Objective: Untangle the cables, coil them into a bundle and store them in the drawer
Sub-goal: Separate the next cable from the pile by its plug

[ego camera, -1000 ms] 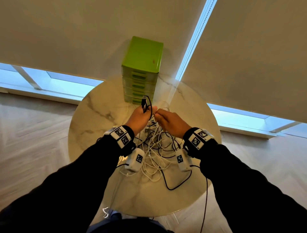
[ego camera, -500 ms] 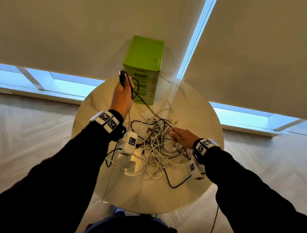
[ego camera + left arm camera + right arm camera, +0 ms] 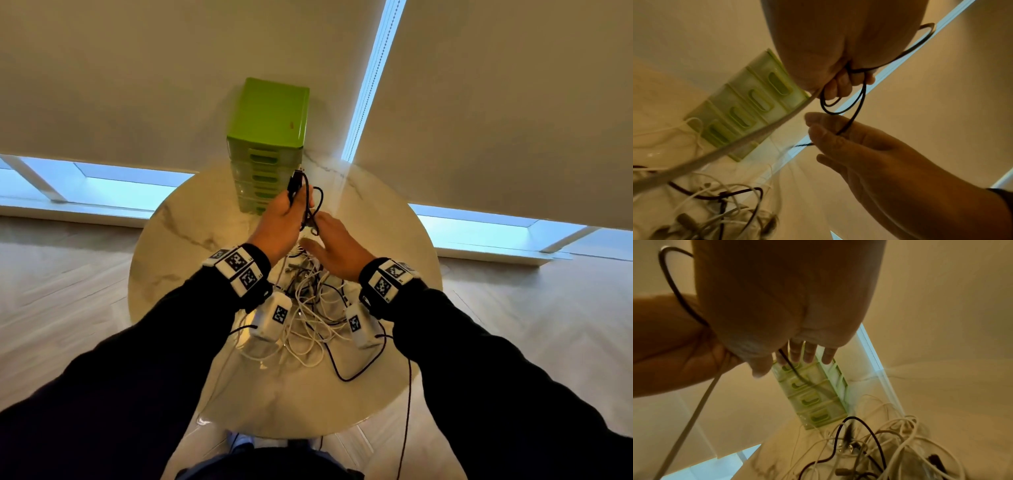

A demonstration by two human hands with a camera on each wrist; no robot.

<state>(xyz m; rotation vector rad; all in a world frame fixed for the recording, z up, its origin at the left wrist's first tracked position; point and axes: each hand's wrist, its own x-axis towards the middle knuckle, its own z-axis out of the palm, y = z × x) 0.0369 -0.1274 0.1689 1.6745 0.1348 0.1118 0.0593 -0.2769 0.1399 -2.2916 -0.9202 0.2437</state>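
My left hand [image 3: 289, 209] is raised in front of the green drawer unit [image 3: 270, 113] and grips a black cable [image 3: 320, 200], whose USB plug [image 3: 296, 181] sticks up past the fingers. In the left wrist view several loops of the black cable [image 3: 860, 100] hang from its curled fingers [image 3: 840, 84]. My right hand [image 3: 325, 236] is close beside it with straight fingers, and the cable runs between two of them [image 3: 818, 129]. A white cable [image 3: 694, 402] also runs down from the left palm. The tangle of white and black cables [image 3: 308, 305] lies on the table under my wrists.
The round marble table [image 3: 191, 233] stands against a wall of blinds. The drawer unit [image 3: 813, 399] has several drawers, all closed, at the table's far edge. A black cable loop [image 3: 346, 375] trails toward the near right edge. Wooden floor surrounds the table.
My left hand has swung from high on the left back to the middle with the plug. My right hand has lifted off the tangle and come up to the cable beside it.
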